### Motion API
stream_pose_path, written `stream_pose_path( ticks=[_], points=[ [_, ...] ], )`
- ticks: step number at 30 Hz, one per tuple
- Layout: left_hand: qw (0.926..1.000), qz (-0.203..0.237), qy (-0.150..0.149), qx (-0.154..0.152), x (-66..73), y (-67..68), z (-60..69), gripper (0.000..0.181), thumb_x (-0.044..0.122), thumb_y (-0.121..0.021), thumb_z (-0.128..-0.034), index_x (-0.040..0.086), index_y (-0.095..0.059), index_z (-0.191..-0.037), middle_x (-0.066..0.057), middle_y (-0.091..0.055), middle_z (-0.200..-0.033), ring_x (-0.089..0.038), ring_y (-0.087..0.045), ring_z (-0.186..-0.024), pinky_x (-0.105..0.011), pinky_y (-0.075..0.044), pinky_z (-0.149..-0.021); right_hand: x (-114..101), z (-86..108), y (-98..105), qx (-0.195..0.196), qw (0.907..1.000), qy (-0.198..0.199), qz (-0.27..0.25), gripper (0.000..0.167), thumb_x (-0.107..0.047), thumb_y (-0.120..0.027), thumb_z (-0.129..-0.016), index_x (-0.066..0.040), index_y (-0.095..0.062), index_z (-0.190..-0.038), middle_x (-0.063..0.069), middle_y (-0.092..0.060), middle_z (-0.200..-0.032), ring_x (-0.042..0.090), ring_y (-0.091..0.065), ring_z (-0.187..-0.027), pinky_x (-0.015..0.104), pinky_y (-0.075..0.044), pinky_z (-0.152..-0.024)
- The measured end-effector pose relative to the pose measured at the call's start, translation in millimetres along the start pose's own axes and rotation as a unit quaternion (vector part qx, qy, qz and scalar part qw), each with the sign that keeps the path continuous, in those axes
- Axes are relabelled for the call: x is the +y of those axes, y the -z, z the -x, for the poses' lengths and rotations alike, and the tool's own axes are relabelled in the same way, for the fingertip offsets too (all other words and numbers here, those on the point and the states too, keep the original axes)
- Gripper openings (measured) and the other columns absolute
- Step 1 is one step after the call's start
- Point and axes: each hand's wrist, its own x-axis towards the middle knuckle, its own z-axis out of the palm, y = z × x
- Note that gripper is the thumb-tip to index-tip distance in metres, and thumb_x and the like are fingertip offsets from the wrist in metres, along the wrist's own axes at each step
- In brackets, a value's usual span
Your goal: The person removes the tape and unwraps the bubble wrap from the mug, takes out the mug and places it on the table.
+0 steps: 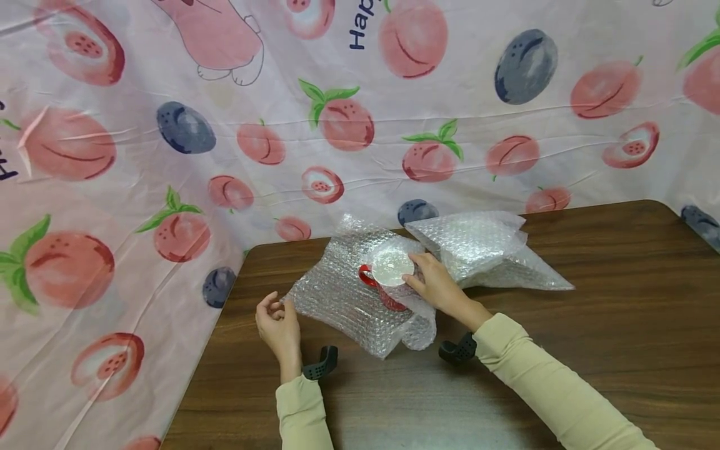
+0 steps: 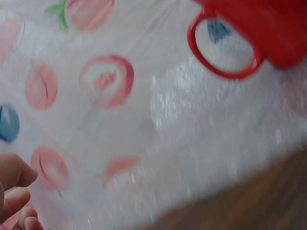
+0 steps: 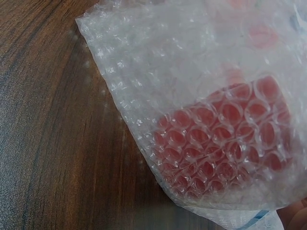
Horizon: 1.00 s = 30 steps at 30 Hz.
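Note:
A red mug (image 1: 389,299) with a pale, whitish round top and a red loop handle stands on a spread sheet of bubble wrap (image 1: 343,294). One flap of the sheet lies over its right side; in the right wrist view the red body (image 3: 225,139) shows through the bubbles. My right hand (image 1: 441,287) holds the mug by its wrapped right side near the top. My left hand (image 1: 280,325) is beside the sheet's left corner, fingers loosely bent with a gap to the thumb. In the left wrist view the mug's handle (image 2: 225,72) is uncovered.
More bubble wrap (image 1: 478,244) lies folded at the back, right of the mug. Everything rests on a dark brown wooden table (image 1: 607,325). A fruit-printed curtain (image 1: 360,100) hangs behind and to the left. A black wrist mount (image 1: 322,364) sits by my left wrist.

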Motion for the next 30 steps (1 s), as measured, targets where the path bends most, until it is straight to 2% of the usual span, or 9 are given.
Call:
stream_pose_path(
  ticks=[5,8,13,17,23,27,30],
  points=[
    [0.9979,0.02,-0.052,-0.033,17.7,-17.2,3.6,0.023,0.002,-0.058,-0.078,-0.003,-0.056,-0.1,-0.016,-0.05,-0.086,-0.004,-0.046,-0.061,-0.01,-0.037,-0.055,-1.5,-0.1,0.8,0.002,1.0,-0.002,0.0,0.051,-0.014,-0.057,-0.086,0.013,-0.038,-0.125,0.026,-0.045,-0.117,0.019,-0.048,-0.071,0.032,-0.043,-0.063],
    [0.9949,0.027,-0.078,-0.058,23.1,-28.4,7.9,0.022,0.003,-0.06,-0.0781,-0.005,-0.057,-0.099,-0.017,-0.051,-0.085,-0.011,-0.05,-0.065,-0.01,-0.039,-0.057,-1.9,-0.3,0.4,0.004,1.0,0.001,0.001,0.051,-0.015,-0.057,-0.086,0.013,-0.039,-0.125,0.027,-0.045,-0.117,0.019,-0.048,-0.071,0.033,-0.043,-0.063],
    [0.9886,0.037,-0.108,-0.098,32.9,-45.2,17.6,0.021,0.003,-0.062,-0.0777,-0.005,-0.057,-0.097,-0.018,-0.05,-0.085,-0.027,-0.05,-0.074,-0.027,-0.044,-0.064,-0.7,0.2,-0.6,0.005,1.0,0.006,0.004,0.051,-0.014,-0.057,-0.086,0.012,-0.039,-0.125,0.026,-0.045,-0.117,0.02,-0.049,-0.072,0.035,-0.044,-0.065],
    [0.981,0.032,-0.132,-0.139,41.0,-60.6,27.2,0.02,0.003,-0.062,-0.0767,-0.003,-0.058,-0.096,-0.017,-0.05,-0.085,-0.033,-0.049,-0.076,-0.039,-0.045,-0.066,0.3,0.4,-0.4,0.008,0.9999,0.002,0.006,0.051,-0.014,-0.058,-0.086,0.012,-0.039,-0.126,0.025,-0.045,-0.117,0.02,-0.049,-0.073,0.035,-0.044,-0.065],
    [0.9689,0.016,-0.151,-0.195,47.4,-78.6,39.3,0.016,0.007,-0.063,-0.077,0.001,-0.062,-0.092,-0.014,-0.051,-0.089,-0.03,-0.049,-0.084,-0.041,-0.042,-0.072,0.3,0.5,-1.1,0.0,1.0,0.0,0.003,0.052,-0.015,-0.058,-0.086,0.012,-0.038,-0.126,0.025,-0.044,-0.119,0.022,-0.051,-0.077,0.037,-0.045,-0.069],
    [0.9603,0.0,-0.159,-0.229,48.7,-88.1,40.9,0.017,0.011,-0.063,-0.0785,0.003,-0.064,-0.093,-0.012,-0.052,-0.095,-0.027,-0.047,-0.091,-0.041,-0.038,-0.078,0.2,0.1,-1.5,0.008,0.9999,0.007,0.005,0.051,-0.014,-0.058,-0.086,0.012,-0.039,-0.125,0.025,-0.045,-0.118,0.023,-0.051,-0.077,0.038,-0.045,-0.07],
    [0.9518,-0.007,-0.175,-0.252,48.4,-95.1,41.0,0.018,0.012,-0.062,-0.0786,0.003,-0.066,-0.094,-0.012,-0.053,-0.097,-0.029,-0.048,-0.088,-0.041,-0.039,-0.075,0.6,0.2,-1.3,0.012,0.9999,0.006,0.006,0.051,-0.014,-0.058,-0.086,0.012,-0.04,-0.125,0.025,-0.046,-0.117,0.021,-0.05,-0.076,0.037,-0.044,-0.069]
  ],
)
